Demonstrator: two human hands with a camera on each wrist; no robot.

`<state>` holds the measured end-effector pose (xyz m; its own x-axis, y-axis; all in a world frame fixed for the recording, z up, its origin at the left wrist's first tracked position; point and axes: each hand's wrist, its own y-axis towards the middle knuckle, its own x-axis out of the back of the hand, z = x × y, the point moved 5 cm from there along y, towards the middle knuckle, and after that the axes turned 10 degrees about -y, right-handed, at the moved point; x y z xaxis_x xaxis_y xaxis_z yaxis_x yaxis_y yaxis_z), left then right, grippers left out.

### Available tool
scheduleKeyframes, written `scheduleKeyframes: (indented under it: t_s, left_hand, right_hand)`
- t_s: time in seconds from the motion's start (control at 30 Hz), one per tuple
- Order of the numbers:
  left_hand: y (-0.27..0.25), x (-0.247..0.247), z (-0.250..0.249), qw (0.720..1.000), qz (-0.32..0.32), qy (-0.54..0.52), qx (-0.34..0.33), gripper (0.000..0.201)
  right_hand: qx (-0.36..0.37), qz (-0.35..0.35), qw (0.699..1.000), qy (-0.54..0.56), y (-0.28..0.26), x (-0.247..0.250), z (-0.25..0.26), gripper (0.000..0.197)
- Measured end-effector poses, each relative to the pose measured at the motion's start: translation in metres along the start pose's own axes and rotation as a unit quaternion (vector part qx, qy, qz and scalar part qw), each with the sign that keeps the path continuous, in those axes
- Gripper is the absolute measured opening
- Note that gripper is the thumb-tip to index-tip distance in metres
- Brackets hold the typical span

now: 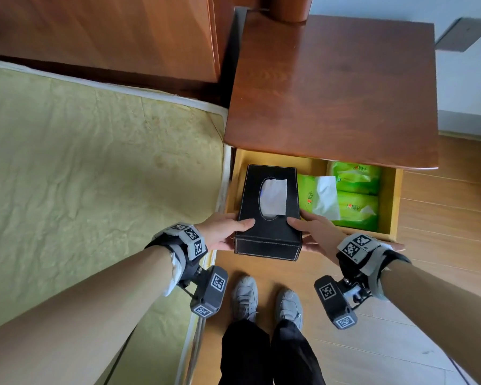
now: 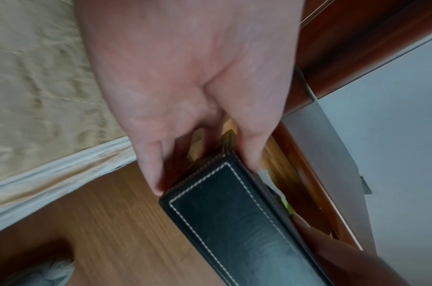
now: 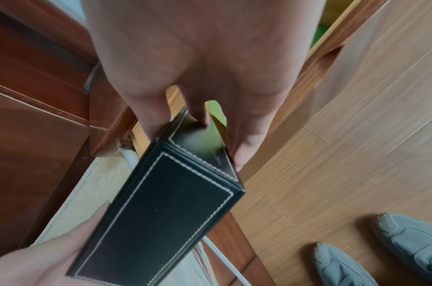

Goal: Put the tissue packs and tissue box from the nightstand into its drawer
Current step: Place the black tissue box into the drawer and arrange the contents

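Note:
A black tissue box (image 1: 270,207) with white stitching and a tissue poking from its top slot hangs over the left part of the open drawer (image 1: 397,201). Its near end reaches past the drawer's front. My left hand (image 1: 231,232) grips its left side and my right hand (image 1: 311,232) grips its right side, thumbs on top. Both wrist views show the box's end face (image 2: 234,222) (image 3: 166,209) between curled fingers (image 2: 151,170) (image 3: 244,147). Three green tissue packs (image 1: 356,176) (image 1: 356,209) (image 1: 308,198) lie in the drawer's right part.
The nightstand top (image 1: 331,93) is bare red-brown wood. A bed with a green mattress (image 1: 95,162) presses against the drawer's left side, with a wooden headboard (image 1: 109,31) behind. My grey shoes (image 1: 245,298) stand on the wood floor (image 1: 450,207) in front of the drawer.

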<state>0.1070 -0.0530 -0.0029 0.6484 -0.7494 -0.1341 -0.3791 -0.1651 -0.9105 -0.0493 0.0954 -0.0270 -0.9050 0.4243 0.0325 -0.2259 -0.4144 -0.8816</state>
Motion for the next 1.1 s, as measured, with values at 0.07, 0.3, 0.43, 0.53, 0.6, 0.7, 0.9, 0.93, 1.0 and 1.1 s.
scheduleKeyframes:
  t_s: [0.07,0.3,0.43,0.53,0.6,0.7,0.9,0.93,1.0,1.1]
  left_hand:
    - [0.007,-0.003,-0.01,1.0,0.002,-0.009,-0.001,0.027]
    - [0.031,-0.007,-0.034,0.999,-0.008,-0.053,-0.009,0.01]
    - [0.044,-0.004,-0.042,0.998,-0.016,-0.054,-0.024,0.015]
    - [0.053,0.002,-0.045,0.997,-0.027,-0.057,-0.045,0.009]
    - [0.058,0.006,-0.048,0.996,-0.041,-0.049,-0.061,0.022]
    - [0.062,0.005,-0.058,0.995,-0.064,-0.033,-0.075,0.048]
    - [0.082,0.003,-0.057,0.979,-0.075,0.154,-0.109,0.064]
    - [0.084,0.004,-0.054,0.968,-0.081,0.208,-0.115,0.073]
    - [0.082,0.005,-0.053,0.935,-0.109,0.302,-0.15,0.089]
    - [0.074,0.003,-0.059,0.876,-0.134,0.396,-0.24,0.09]
  right_hand:
    - [-0.005,-0.017,1.0,-0.017,0.011,0.005,0.004,0.051]
    - [-0.001,-0.045,0.999,-0.003,0.043,0.019,0.02,0.028]
    - [0.008,-0.051,0.999,0.016,0.058,0.022,0.025,0.037]
    - [0.01,-0.06,0.998,0.015,0.067,0.024,0.024,0.055]
    - [0.014,-0.06,0.998,0.02,0.071,0.023,0.027,0.056]
    - [0.006,-0.06,0.997,0.038,0.081,0.022,0.035,0.059]
    - [-0.027,-0.052,0.996,0.063,0.096,0.023,0.035,0.072]
    - [-0.029,-0.049,0.996,0.069,0.095,0.022,0.036,0.072]
    - [-0.027,-0.051,0.995,0.083,0.097,0.019,0.036,0.073]
    - [-0.022,-0.053,0.994,0.088,0.097,0.018,0.036,0.071]
